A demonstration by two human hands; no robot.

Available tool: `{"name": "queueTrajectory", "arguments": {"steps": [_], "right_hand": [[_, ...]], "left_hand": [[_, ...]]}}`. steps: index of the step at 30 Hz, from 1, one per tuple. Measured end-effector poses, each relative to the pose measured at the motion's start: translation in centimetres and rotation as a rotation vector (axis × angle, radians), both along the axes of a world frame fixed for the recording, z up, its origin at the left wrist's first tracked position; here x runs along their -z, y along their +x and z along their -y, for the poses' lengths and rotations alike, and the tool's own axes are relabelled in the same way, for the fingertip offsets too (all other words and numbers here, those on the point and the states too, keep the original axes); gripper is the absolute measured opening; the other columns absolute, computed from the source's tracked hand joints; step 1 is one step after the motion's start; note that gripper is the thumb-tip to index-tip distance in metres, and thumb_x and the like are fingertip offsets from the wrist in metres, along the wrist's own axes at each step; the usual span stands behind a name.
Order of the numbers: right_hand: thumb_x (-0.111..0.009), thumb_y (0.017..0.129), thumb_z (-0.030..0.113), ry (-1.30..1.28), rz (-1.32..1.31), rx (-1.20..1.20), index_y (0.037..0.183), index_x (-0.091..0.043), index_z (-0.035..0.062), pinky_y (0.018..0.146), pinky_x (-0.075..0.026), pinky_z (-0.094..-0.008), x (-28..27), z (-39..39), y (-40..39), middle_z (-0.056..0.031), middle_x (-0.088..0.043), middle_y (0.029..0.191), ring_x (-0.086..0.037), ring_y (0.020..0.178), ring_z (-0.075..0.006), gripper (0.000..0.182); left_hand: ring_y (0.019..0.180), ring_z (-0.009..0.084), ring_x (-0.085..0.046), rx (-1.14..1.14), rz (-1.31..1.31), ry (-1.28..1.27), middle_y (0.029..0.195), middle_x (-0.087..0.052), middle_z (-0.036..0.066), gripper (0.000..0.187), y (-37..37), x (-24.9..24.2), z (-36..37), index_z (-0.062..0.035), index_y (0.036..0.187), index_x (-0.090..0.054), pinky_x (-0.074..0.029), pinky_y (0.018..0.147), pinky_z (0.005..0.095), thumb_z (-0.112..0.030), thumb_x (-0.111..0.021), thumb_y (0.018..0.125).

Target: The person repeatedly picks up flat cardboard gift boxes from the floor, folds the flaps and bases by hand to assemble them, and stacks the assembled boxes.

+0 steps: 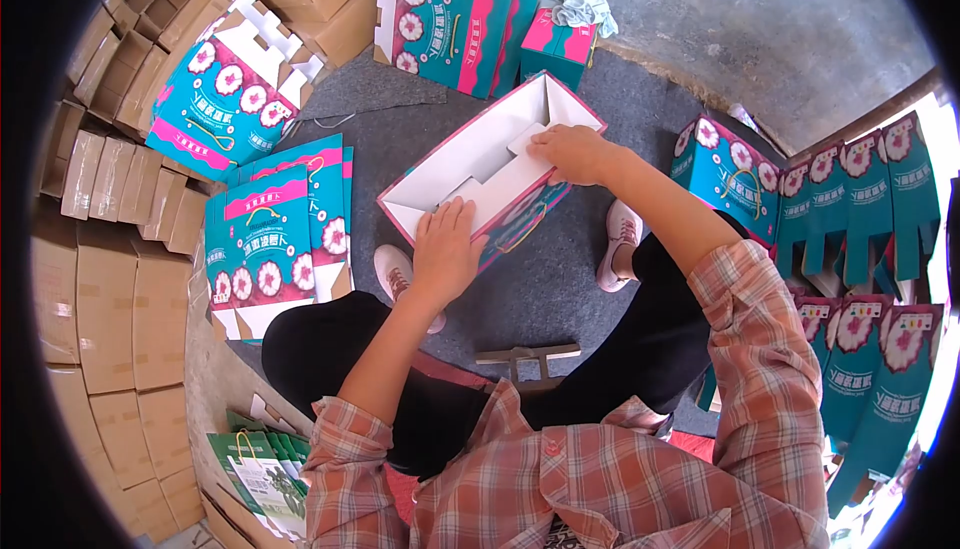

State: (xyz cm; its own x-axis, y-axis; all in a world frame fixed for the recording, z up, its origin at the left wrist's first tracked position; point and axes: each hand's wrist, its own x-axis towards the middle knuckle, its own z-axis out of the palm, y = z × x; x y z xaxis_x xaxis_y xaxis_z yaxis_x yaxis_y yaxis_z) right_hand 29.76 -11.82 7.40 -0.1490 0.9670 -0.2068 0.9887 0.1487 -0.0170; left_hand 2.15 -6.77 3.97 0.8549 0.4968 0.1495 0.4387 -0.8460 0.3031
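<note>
An open carton with white inner walls and a teal and pink printed outside is between my feet, its opening facing up. My left hand is closed over the near wall at its left end, fingers over the edge and thumb outside. Toward the right end, my right hand grips the same near wall, its fingertips on a white inner flap. A cord handle shows on the carton's near outer side. The inside of the carton holds no visible goods.
Flat printed cartons lie in a stack at left, with another bundle beyond. Brown boxes pile along the left wall. Finished-looking printed boxes stand in rows at right. A crumpled pale cloth rests on a pink-topped box.
</note>
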Motion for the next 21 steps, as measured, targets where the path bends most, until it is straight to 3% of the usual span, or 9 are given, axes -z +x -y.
{"name": "queueTrajectory", "arguments": {"steps": [9,11,12,14,15,17,18,20,21], "right_hand": [[-0.072,0.074,0.03,0.099,-0.08,-0.011,0.11,-0.059,0.0083,0.086,-0.048,-0.0415,-0.8,0.9,0.1,-0.0069,-0.059,0.113,-0.056,0.105,-0.0283,0.044],[-0.071,0.076,0.033,0.118,-0.132,-0.009,0.11,-0.059,0.0082,0.086,-0.047,-0.0424,-2.2,0.9,0.3,-0.0075,-0.059,0.113,-0.056,0.105,-0.029,0.044],[-0.066,0.079,0.037,0.133,-0.245,0.122,0.11,-0.059,0.007,0.088,-0.046,-0.0426,-2.9,0.7,0.7,-0.0093,-0.059,0.113,-0.056,0.105,-0.0301,0.044],[-0.062,0.082,0.042,0.143,-0.357,0.258,0.11,-0.06,0.0057,0.089,-0.045,-0.0428,-2.8,0.4,2.2,-0.0111,-0.059,0.112,-0.056,0.106,-0.0312,0.046],[-0.056,0.085,0.045,0.329,-0.343,0.353,0.109,-0.06,0.0043,0.089,-0.045,-0.0425,-2.0,0.0,3.5,-0.0133,-0.059,0.114,-0.056,0.107,-0.0319,0.048],[-0.051,0.088,0.048,0.518,-0.33,0.438,0.109,-0.06,0.0029,0.09,-0.044,-0.0423,-0.3,-0.9,5.2,-0.0154,-0.059,0.117,-0.056,0.107,-0.0326,0.051],[-0.05,0.09,0.047,0.522,-0.397,0.564,0.111,-0.059,0.0005,0.092,-0.043,-0.0397,0.8,-1.3,5.9,-0.0162,-0.058,0.118,-0.055,0.11,-0.0307,0.052],[-0.05,0.092,0.045,0.521,-0.462,0.691,0.114,-0.057,-0.002,0.094,-0.042,-0.037,2.3,-1.7,7.3,-0.017,-0.058,0.12,-0.053,0.113,-0.0288,0.053],[-0.044,0.091,0.05,0.442,-0.682,0.698,0.112,-0.059,-0.0011,0.091,-0.044,-0.0377,2.5,-1.8,7.9,-0.0187,-0.059,0.119,-0.056,0.11,-0.0286,0.057]], "left_hand": [[0.124,0.0361,-0.041,0.006,0.057,0.046,0.132,-0.045,0.024,0.052,0.0,-0.6,0.5,0.0014,0.128,-0.045,-0.027,0.105,0.0464,-0.026,-0.057,0.086],[0.124,0.0366,-0.041,-0.016,0.298,0.096,0.132,-0.043,0.026,0.054,0.1,-2.4,0.6,0.0034,0.127,-0.044,-0.027,0.105,0.0465,-0.028,-0.059,0.086],[0.124,0.0366,-0.041,-0.017,0.294,0.092,0.132,-0.043,0.026,0.054,-0.2,-2.1,-0.1,0.0034,0.127,-0.044,-0.027,0.105,0.0465,-0.028,-0.059,0.086],[0.128,0.037,-0.036,-0.314,0.458,0.057,0.137,-0.036,0.026,0.06,-1.1,-0.9,-2.7,0.0024,0.13,-0.042,-0.027,0.106,0.0478,-0.034,-0.061,0.085],[0.128,0.037,-0.036,-0.317,0.459,0.056,0.137,-0.036,0.026,0.06,-1.6,-0.1,-3.9,0.0024,0.13,-0.042,-0.027,0.106,0.0478,-0.034,-0.061,0.085],[0.129,0.0349,-0.035,-0.723,0.629,-0.477,0.138,-0.038,0.023,0.065,-2.6,1.4,-6.1,0.0004,0.132,-0.042,-0.028,0.105,0.047,-0.048,-0.051,0.09],[0.129,0.0349,-0.035,-0.726,0.629,-0.475,0.138,-0.038,0.023,0.065,-3.2,1.7,-6.8,0.0004,0.132,-0.042,-0.028,0.105,0.047,-0.048,-0.051,0.09],[0.126,0.031,-0.041,-0.844,0.622,-1.257,0.134,-0.044,0.021,0.073,-3.8,2.1,-7.5,-0.002,0.134,-0.042,-0.034,0.101,0.0465,-0.061,-0.04,0.09],[0.118,0.0306,-0.049,-0.877,0.61,-1.28,0.127,-0.05,0.019,0.074,-3.5,1.3,-6.6,-0.0053,0.131,-0.047,-0.041,0.094,0.0473,-0.066,-0.036,0.089]]}}
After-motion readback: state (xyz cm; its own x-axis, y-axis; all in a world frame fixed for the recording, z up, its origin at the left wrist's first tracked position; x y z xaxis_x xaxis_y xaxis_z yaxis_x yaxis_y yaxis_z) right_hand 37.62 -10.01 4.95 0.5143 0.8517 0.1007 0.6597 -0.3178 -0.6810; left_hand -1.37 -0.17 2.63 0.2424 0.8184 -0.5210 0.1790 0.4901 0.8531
